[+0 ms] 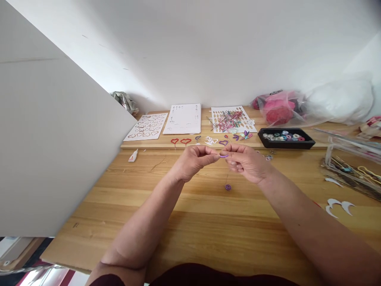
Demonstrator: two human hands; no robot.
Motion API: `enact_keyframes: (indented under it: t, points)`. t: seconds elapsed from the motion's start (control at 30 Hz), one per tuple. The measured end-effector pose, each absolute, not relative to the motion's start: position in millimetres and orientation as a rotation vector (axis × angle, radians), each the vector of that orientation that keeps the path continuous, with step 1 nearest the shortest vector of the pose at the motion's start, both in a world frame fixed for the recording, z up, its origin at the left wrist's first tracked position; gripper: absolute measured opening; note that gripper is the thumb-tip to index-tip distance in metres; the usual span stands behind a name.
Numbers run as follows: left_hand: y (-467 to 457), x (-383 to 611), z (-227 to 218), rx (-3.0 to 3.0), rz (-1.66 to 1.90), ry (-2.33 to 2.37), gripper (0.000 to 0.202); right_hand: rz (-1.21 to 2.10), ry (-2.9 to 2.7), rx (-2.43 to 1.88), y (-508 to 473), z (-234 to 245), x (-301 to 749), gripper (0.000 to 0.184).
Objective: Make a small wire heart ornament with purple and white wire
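Note:
Between my two hands is a small curved purple piece [224, 156] that looks wrapped in thread. My left hand [198, 161] pinches its left end with thumb and forefinger. The fingers of my right hand [245, 162] are closed on the right end. A thin thread runs down from below my right hand to a small purple thread spool [228, 187]. Just beyond my hands, a purple heart outline [223, 142] lies on the raised ledge, with red heart outlines [186, 141] to its left.
Cut-out sheets [149, 126] and white paper [183, 119] line the ledge. A black tray [285, 143] holds thread spools. To the right are a clear plastic box [351, 159] and white crescent pieces [347, 207]. A glue bottle [133, 155] lies left; a grey panel [59, 131] bounds that side.

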State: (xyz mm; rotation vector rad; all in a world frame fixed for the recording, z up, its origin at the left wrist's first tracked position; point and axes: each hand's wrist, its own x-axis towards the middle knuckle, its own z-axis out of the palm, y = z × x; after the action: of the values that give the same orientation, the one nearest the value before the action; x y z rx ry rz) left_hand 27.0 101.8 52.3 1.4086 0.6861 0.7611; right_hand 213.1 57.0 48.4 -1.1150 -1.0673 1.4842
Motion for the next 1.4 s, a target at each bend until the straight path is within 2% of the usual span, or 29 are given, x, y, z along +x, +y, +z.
enact_keyframes:
  t: [0.3, 0.87, 1.4]
  points:
    - [99.2, 45.0, 36.2, 1.219, 1.11, 0.809, 0.031, 1.486, -0.856, -1.046, 54.2, 38.0, 191.2, 0.026]
    - [102.2, 38.3, 40.3, 1.208, 0.953, 0.766, 0.032, 1.255, -0.822, -1.104, 52.6, 39.3, 185.1, 0.032]
    - [106.2, 36.7, 37.9, 1.139, 0.89, 0.738, 0.03, 1.246, -0.81, -1.095, 52.0, 39.2, 184.6, 0.032]
